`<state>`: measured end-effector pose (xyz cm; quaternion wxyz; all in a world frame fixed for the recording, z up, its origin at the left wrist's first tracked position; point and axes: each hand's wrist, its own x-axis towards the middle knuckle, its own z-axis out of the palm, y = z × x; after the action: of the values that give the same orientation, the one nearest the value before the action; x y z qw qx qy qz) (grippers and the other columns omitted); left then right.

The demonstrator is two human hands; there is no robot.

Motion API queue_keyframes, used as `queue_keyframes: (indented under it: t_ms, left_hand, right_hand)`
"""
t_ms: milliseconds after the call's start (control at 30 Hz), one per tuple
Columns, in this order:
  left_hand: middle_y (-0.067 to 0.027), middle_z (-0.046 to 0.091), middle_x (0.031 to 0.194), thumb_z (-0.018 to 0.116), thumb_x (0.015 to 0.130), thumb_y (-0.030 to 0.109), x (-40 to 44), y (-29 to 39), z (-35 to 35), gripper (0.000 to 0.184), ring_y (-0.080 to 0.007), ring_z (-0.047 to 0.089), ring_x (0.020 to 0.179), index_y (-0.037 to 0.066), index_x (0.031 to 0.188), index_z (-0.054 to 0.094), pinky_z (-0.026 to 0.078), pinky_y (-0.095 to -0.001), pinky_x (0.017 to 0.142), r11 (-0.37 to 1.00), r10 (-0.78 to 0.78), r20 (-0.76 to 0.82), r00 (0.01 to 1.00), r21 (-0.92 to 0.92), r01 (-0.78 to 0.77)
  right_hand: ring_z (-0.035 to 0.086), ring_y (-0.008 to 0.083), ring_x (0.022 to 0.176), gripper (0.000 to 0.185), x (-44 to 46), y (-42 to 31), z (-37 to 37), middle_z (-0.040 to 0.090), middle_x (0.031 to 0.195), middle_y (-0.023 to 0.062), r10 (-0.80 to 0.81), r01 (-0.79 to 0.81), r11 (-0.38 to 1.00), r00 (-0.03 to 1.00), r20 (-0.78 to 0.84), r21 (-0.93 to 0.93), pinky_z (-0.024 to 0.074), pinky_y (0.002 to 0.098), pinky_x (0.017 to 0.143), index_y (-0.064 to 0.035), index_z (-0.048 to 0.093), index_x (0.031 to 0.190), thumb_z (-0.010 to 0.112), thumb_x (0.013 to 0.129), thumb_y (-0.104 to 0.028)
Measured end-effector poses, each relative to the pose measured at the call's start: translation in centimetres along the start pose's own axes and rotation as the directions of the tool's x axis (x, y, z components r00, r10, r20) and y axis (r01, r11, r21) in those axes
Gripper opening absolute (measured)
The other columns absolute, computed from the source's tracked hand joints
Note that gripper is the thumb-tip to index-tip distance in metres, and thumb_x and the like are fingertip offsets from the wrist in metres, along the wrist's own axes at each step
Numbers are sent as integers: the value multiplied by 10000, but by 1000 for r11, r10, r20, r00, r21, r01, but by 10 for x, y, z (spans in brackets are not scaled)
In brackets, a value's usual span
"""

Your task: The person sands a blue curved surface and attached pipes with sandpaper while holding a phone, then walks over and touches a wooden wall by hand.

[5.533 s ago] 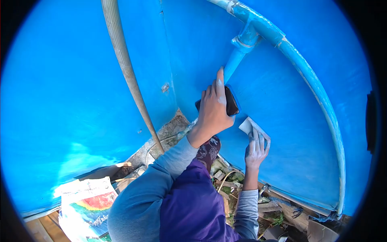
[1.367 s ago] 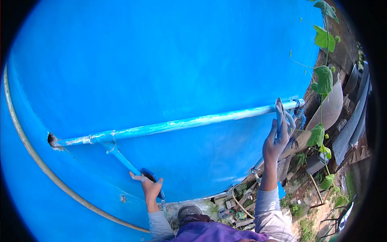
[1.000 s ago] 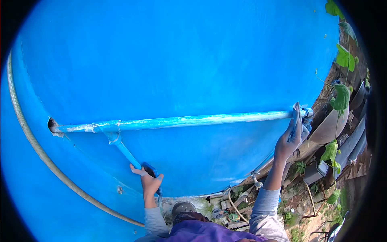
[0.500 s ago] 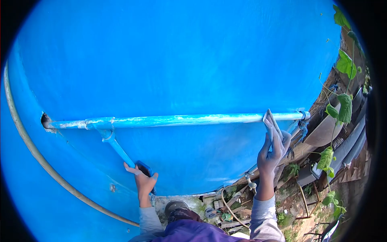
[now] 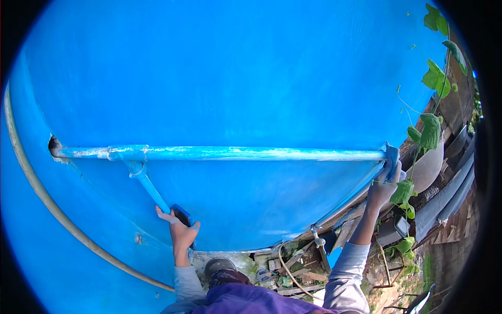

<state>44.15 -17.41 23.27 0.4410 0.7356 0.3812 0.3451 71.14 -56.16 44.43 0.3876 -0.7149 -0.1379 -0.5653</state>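
Pinching a folded sheet point(image 5: 392, 156) against the pipe point(image 5: 235, 153) with my right hand point(image 5: 383, 191), I clasp a phone point(image 5: 182, 215) in my left hand point(image 5: 183, 235); loosened fingers could drop it.

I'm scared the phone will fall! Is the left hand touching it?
Touching. The head view shows the left hand gripping the phone, which lies against the palm and shows between the thumb and fingers.

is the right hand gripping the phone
No, the left hand holds the phone, while the right hand holds a folded sheet at the right end of the blue pipe.
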Motion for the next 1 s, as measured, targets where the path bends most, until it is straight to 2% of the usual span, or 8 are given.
queue_keyframes:
  t_ms: [167,300,367,500,633,767,900,1000]
  left_hand:
    - [-364,302,1437,732,702,20,-8,37,-6,1229,-429,439,1272,37,1487,-213,391,-449,1047,994,-52,21,998,-99,54]
    - [-414,289,1415,763,697,35,-7,31,-7,1260,-492,340,1367,28,1475,-229,383,-483,1079,996,-88,8,996,-6,88]
    - [-415,269,1428,762,700,33,-6,29,-6,1260,-495,323,1376,32,1475,-232,380,-491,1081,997,-66,14,998,-34,66]
    - [-413,220,1455,762,703,26,-7,33,-6,1267,-501,297,1388,29,1472,-245,375,-501,1083,996,-80,20,997,-39,81]
    - [-413,206,1462,760,703,16,-7,19,-1,1266,-497,304,1385,26,1471,-246,371,-499,1087,999,24,-16,1000,-22,-24]
    - [-419,219,1456,765,701,19,-7,23,3,1268,-497,341,1357,23,1474,-240,374,-503,1070,997,-17,-21,1000,-71,16]
    - [-421,249,1444,761,707,30,-5,16,-1,1262,-498,372,1329,19,1472,-243,392,-501,1041,997,55,-9,998,-50,-55]
    - [-414,249,1449,752,717,32,-5,12,3,1253,-500,356,1342,20,1471,-248,391,-504,1041,999,41,-26,999,-22,-42]
  right_hand:
    - [497,233,733,178,-16,-33,-3,562,830,125,-229,235,968,971,73,-90,399,383,664,-3,622,1083,526,992,-122]
    - [490,270,758,174,6,6,-5,517,806,129,-21,10,981,998,-56,-195,408,385,698,15,637,1092,552,962,-62]
    - [493,268,746,166,-3,-23,-3,525,794,134,-209,215,943,976,51,-252,406,392,693,2,643,1083,553,961,-66]
    - [495,282,724,160,0,-16,-9,514,775,131,-287,295,932,956,69,-211,403,403,676,-12,643,1075,561,949,-66]
    - [469,278,710,97,7,-18,-3,538,669,88,-121,98,941,991,-50,-324,376,405,684,-10,643,990,583,930,-58]
    - [494,295,747,149,-10,-53,-10,517,726,133,-314,332,917,943,114,-223,376,408,685,0,637,1052,580,927,-58]
    - [480,316,753,169,8,-10,-1,546,709,134,-124,102,973,988,-94,-206,375,431,747,-23,628,1066,541,949,-110]
    - [472,313,752,148,-2,-44,-1,548,690,144,-155,155,974,988,12,-167,381,429,761,-24,637,1047,569,915,-36]
